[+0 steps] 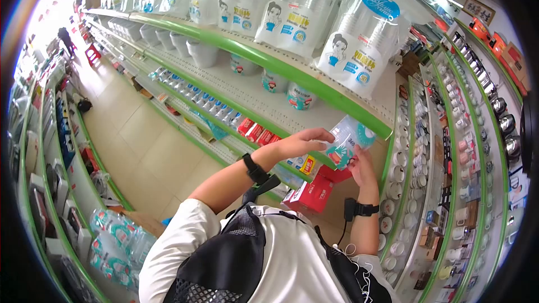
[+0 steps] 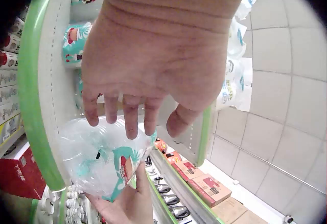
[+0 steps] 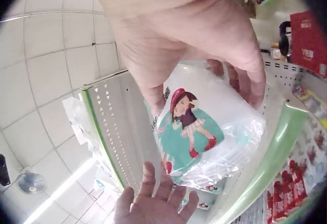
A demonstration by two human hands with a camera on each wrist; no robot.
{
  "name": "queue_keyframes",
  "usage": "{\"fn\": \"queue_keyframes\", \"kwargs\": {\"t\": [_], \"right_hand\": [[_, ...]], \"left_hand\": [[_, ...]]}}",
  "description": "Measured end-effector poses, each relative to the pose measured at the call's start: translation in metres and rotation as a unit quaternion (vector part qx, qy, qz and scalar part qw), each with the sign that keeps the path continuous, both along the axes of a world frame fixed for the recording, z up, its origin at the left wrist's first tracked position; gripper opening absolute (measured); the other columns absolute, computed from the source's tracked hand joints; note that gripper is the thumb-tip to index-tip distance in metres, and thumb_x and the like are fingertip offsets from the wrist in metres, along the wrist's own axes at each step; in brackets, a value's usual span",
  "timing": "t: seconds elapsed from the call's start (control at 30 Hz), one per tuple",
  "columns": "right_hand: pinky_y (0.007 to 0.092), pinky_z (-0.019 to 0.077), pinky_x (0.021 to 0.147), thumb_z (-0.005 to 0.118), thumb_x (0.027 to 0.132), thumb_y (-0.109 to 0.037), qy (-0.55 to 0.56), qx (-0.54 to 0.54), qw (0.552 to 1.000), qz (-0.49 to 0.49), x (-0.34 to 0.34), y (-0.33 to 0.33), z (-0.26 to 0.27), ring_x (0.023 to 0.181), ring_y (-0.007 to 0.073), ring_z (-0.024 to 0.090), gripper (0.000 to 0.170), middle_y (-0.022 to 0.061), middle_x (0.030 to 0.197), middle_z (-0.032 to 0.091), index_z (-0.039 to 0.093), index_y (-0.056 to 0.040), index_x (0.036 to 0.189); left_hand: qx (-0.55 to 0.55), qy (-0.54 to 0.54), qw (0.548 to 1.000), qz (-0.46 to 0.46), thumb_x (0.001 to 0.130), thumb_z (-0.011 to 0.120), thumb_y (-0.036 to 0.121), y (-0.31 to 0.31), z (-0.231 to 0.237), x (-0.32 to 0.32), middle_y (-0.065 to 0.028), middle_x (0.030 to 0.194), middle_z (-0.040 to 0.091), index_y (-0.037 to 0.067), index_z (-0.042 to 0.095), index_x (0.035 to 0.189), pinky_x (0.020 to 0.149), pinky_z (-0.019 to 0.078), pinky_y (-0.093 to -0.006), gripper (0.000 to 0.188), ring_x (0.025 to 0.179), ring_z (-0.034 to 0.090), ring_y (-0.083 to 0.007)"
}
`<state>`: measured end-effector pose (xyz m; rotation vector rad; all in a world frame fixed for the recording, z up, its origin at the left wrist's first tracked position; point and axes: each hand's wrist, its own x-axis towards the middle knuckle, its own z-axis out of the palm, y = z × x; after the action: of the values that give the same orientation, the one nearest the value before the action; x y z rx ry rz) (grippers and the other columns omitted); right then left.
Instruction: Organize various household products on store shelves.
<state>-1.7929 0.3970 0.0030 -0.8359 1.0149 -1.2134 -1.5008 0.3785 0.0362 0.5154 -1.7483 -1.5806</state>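
Observation:
A clear-wrapped pack of plastic cups (image 1: 349, 140) is held up at the end of the middle shelf. It carries a teal print and a cartoon girl, plain in the right wrist view. My right hand (image 1: 364, 169) grips the pack, thumb on one side and fingers round the other. My left hand (image 2: 158, 65) is spread out, its fingertips right at the other end of the pack in the left wrist view. Similar teal-printed packs of cups (image 1: 300, 96) stand on the shelf behind.
Bagged cups (image 1: 351, 45) line the shelf (image 1: 224, 39) above, whose green edge runs close over my hands. Below is a red box (image 1: 314, 193). More teal-printed packs (image 1: 120, 241) lie at lower left. Shelves of white mugs (image 1: 396, 174) rise on the right, beside a tiled aisle (image 1: 146, 140).

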Motion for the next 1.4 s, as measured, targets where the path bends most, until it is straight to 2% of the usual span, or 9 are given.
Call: {"fn": "queue_keyframes", "kwargs": {"t": [0.1,0.23,0.33,0.5,0.63,0.67,0.77,1.07,1.4], "right_hand": [[0.0278,0.0513,0.066,0.069,0.099,-0.031,0.027,-0.035,0.999,0.016,0.008,0.025,0.014,0.084,0.0117,0.062,0.039,0.0005,0.114,0.065,0.054,-0.0152,0.132],[0.0297,0.0535,0.069,0.066,0.100,-0.031,-0.017,-0.033,0.995,0.092,0.022,0.031,0.017,0.089,0.0116,0.064,0.035,0.0023,0.113,0.068,0.059,-0.0111,0.128],[0.0360,0.0538,0.080,0.061,0.102,-0.038,-0.051,0.032,0.982,0.181,0.057,0.054,0.024,0.103,0.0146,0.064,0.047,0.0037,0.123,0.066,0.053,-0.0104,0.139],[0.0493,0.0448,0.111,0.060,0.102,-0.043,-0.027,0.086,0.920,0.382,0.125,0.082,-0.023,0.133,0.0282,0.054,0.066,0.0109,0.147,0.053,0.040,-0.0085,0.153],[0.0456,0.0486,0.105,0.064,0.101,-0.034,0.040,-0.001,0.849,0.527,0.224,0.143,-0.029,0.127,0.0254,0.058,0.059,0.0092,0.143,0.057,0.044,-0.0065,0.149],[0.0361,0.0534,0.091,0.068,0.099,-0.031,0.051,-0.001,0.834,0.549,0.246,0.152,-0.043,0.113,0.0193,0.064,0.058,0.0076,0.134,0.061,0.045,-0.0065,0.146],[0.0298,0.0526,0.080,0.077,0.092,-0.027,0.076,-0.024,0.782,0.618,0.321,0.221,-0.032,0.105,0.0150,0.063,0.065,0.0088,0.125,0.062,0.043,-0.0038,0.142],[0.0286,0.0503,0.076,0.082,0.089,-0.034,0.111,-0.110,0.657,0.738,0.488,0.445,-0.043,0.102,0.0167,0.063,0.083,0.0146,0.127,0.062,0.032,0.0005,0.146],[0.0320,0.0544,0.076,0.084,0.087,-0.035,0.188,-0.145,0.606,0.759,0.563,0.617,-0.061,0.103,0.0205,0.066,0.085,0.0185,0.129,0.057,0.034,0.0041,0.144]], "left_hand": [[0.120,0.002,0.993,0.025,0.101,0.062,0.016,0.049,-0.003,0.017,-0.0070,0.143,0.055,0.006,0.048,0.146,0.111,0.0424,-0.0373,0.049,0.134,0.051,-0.0197],[0.043,-0.003,0.987,0.158,0.097,0.067,0.019,0.103,-0.019,0.030,-0.0088,0.146,0.050,0.010,0.047,0.148,0.108,0.0457,-0.0389,0.055,0.133,0.050,-0.0226],[-0.048,-0.062,0.965,0.249,0.094,0.069,0.021,0.159,-0.008,0.047,-0.0100,0.138,0.046,0.010,0.049,0.145,0.105,0.0472,-0.0387,0.055,0.129,0.049,-0.0242],[0.009,-0.027,0.923,0.385,0.094,0.067,0.021,0.260,-0.034,0.102,-0.0116,0.134,0.054,0.008,0.052,0.142,0.107,0.0429,-0.0395,0.051,0.127,0.050,-0.0239],[0.130,0.057,0.860,0.491,0.097,0.067,0.023,0.360,-0.060,0.148,-0.0085,0.133,0.058,0.007,0.053,0.141,0.102,0.0463,-0.0362,0.048,0.121,0.056,-0.0188],[0.131,0.059,0.852,0.504,0.097,0.067,0.023,0.389,-0.064,0.156,-0.0085,0.133,0.058,0.007,0.053,0.141,0.102,0.0463,-0.0362,0.048,0.121,0.056,-0.0188],[0.148,0.065,0.798,0.581,0.098,0.065,0.024,0.482,-0.066,0.175,-0.0069,0.134,0.058,0.008,0.052,0.142,0.097,0.0484,-0.0345,0.048,0.118,0.057,-0.0165],[0.187,0.117,0.616,0.756,0.100,0.059,0.020,0.745,-0.066,0.217,-0.0045,0.136,0.056,0.012,0.051,0.143,0.097,0.0470,-0.0343,0.045,0.122,0.055,-0.0162],[0.213,0.180,0.563,0.778,0.101,0.056,0.022,0.902,-0.109,0.262,-0.0064,0.136,0.054,0.011,0.047,0.142,0.099,0.0460,-0.0348,0.043,0.125,0.054,-0.0179]]}}
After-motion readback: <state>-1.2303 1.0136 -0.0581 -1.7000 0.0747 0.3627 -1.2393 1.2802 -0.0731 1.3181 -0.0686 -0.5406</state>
